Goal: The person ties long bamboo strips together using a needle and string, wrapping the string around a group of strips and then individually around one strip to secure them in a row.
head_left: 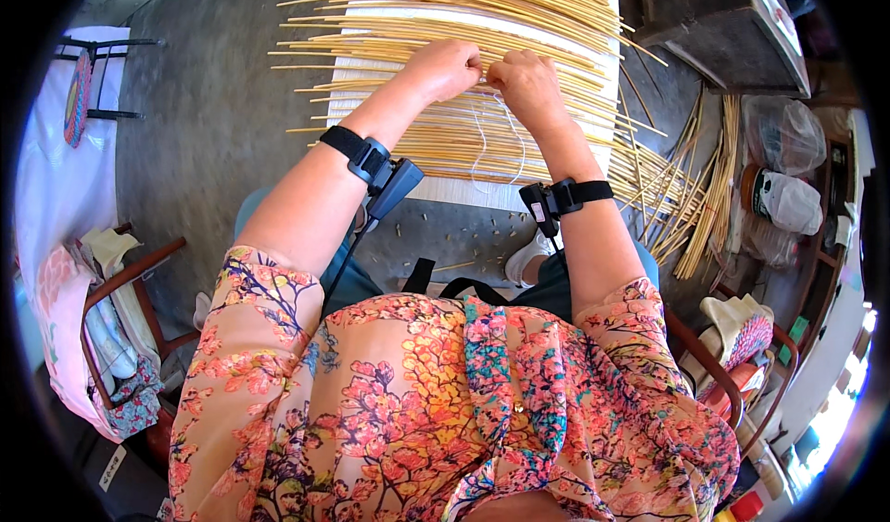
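Note:
Both of my hands are over the middle of a wide layer of thin straw-yellow sticks [399, 142] laid crosswise on a white tabletop [454, 191]. The fingers of my left hand [443, 70] are curled closed, and what they pinch is hidden. Close beside it, my right hand [528, 86] has its fingertips pressed together where a white string [521, 146] comes out. Below the hands the string hangs in two loose strands across the nearer sticks. Gaps split the sticks into several bands, with white tabletop showing between them.
More sticks [695, 197] lie in a loose pile on the floor right of the table. A dark cabinet [723, 31] stands at the far right, near plastic-wrapped containers [788, 197]. Chair arms [139, 267] rise at my left. A stool [79, 100] with a colourful seat is farther left.

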`<state>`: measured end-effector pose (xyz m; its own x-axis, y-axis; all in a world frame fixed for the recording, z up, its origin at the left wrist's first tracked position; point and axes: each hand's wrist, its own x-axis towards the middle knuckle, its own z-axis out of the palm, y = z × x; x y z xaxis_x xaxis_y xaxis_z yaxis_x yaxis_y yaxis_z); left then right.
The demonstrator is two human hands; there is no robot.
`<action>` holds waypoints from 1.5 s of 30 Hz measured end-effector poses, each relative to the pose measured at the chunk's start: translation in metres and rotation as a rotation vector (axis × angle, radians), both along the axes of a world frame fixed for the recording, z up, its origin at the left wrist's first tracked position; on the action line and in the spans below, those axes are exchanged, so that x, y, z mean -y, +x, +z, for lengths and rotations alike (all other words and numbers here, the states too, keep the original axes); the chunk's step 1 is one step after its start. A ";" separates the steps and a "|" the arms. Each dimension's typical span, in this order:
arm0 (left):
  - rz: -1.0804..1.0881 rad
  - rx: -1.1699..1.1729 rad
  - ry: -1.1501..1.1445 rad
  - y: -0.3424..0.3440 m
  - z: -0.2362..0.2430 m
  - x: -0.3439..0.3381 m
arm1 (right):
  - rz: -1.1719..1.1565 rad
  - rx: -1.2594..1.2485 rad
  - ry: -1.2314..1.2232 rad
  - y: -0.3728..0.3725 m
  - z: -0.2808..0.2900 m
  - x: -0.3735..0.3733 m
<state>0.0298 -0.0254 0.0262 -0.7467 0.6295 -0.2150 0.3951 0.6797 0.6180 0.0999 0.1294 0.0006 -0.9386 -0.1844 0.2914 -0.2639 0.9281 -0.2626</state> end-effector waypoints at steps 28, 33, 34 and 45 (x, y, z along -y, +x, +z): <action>0.100 0.015 -0.017 -0.006 -0.037 -0.006 | -0.284 0.301 -1.321 -0.005 -0.009 -0.008; 0.223 -0.050 -0.026 0.001 -0.034 -0.007 | -0.529 0.278 -1.573 -0.007 0.016 -0.017; 0.236 -0.053 -0.013 0.002 -0.033 -0.007 | -0.533 0.262 -1.600 -0.007 0.016 -0.018; 0.186 -0.266 0.138 0.015 -0.035 -0.016 | -0.567 0.272 -1.622 -0.002 0.019 -0.015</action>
<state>0.0443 -0.0097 -0.0091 -0.8698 0.4868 0.0802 0.4318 0.6726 0.6010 0.0981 0.1439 0.0193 -0.8273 0.4531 -0.3322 0.1796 -0.3469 -0.9205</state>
